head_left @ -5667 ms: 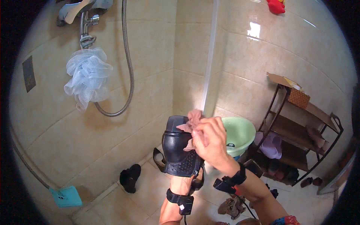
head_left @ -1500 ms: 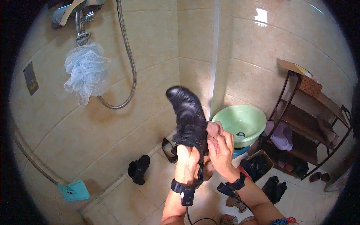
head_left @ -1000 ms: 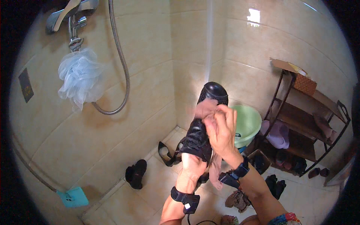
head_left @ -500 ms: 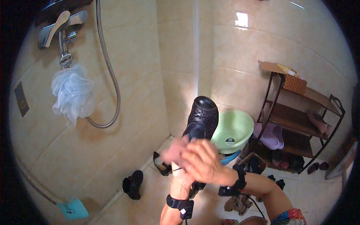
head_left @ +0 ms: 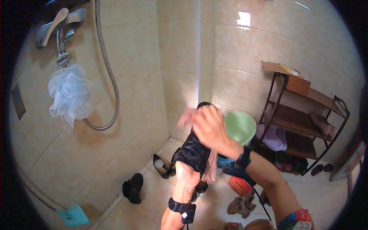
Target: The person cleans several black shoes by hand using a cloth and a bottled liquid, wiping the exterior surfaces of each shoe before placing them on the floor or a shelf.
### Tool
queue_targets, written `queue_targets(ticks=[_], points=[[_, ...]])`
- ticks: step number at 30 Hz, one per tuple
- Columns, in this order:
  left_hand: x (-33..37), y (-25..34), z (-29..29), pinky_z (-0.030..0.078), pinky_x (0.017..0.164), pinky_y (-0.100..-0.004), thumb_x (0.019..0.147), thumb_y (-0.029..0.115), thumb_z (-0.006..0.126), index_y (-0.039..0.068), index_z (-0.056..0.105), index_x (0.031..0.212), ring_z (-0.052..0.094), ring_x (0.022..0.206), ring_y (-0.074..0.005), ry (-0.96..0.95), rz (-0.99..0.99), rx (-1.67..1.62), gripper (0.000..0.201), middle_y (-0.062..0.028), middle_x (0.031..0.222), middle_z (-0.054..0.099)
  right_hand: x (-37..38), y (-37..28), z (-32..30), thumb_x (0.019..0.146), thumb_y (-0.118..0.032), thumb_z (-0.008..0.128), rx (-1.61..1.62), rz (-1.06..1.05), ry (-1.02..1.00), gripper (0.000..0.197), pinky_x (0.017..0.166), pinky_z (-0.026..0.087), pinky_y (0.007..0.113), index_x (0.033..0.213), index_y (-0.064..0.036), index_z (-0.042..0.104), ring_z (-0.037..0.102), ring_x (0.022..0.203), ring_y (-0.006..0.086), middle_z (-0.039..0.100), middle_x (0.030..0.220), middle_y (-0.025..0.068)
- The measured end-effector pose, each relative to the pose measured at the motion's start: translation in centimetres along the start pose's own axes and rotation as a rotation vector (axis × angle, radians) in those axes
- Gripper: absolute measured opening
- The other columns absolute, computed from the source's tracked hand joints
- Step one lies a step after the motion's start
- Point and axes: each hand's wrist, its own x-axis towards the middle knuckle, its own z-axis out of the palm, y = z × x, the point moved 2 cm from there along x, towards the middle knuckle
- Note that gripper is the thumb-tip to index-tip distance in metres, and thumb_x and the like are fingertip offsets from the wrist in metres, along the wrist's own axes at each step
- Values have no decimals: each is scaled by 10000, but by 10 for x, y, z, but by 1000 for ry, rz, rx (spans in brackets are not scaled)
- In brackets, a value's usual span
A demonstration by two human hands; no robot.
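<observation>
A black boot (head_left: 193, 149) with a patterned surface is held up in front of me, its toe pointing away. My left hand (head_left: 187, 175) reaches into the boot's opening and supports it; its fingers are hidden inside. Across the upper part of the boot, near the toe, lies my right hand (head_left: 211, 128), blurred by motion, with its fingers curled. A pinkish cloth (head_left: 211, 166) is bunched in that hand, showing past its fingers and hanging along the boot's right side. Both wrists wear black straps with small devices.
A green basin (head_left: 241, 128) stands behind the boot, over something blue. At right is a dark shoe rack (head_left: 293, 119) with lilac clogs (head_left: 274, 138). Black pumps (head_left: 163, 166), dark shoes (head_left: 133, 188), a crumpled brown cloth (head_left: 241, 205) and a red-orange box (head_left: 240, 186) lie on the tiles.
My right hand has moved up the boot from its middle toward the toe, now covering much of the front. More of the boot's shaft shows over my left hand, and the hanging cloth is visible.
</observation>
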Motion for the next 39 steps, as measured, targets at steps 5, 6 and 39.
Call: queue_targets(ticks=[5, 6, 39], points=[[17, -20, -35, 428, 1048, -374, 945, 163, 298, -50, 539, 1271, 579, 1161, -260, 129, -115, -67, 458, -163, 1291, 578, 66, 32, -25, 831, -111, 631, 260, 286, 238, 125, 725, 450, 389, 904, -13, 607, 548, 835, 309, 558, 880, 143], [19, -27, -39, 428, 1048, -374, 945, 163, 298, -50, 539, 1271, 579, 1161, -260, 118, -116, -72, 458, -163, 1291, 578, 76, 34, -36, 850, -121, 627, 260, 266, 406, 111, 723, 442, 396, 881, -16, 610, 541, 824, 315, 555, 866, 141], [-14, -1, 19, 438, 970, -330, 971, 216, 509, 55, 518, 1259, 537, 1124, -205, 72, 183, 442, 330, -81, 1238, 545, 7, -18, -38, 715, -114, 749, 343, 46, 29, 250, 949, 449, 469, 951, -61, 685, 571, 1102, 344, 606, 1120, 146]])
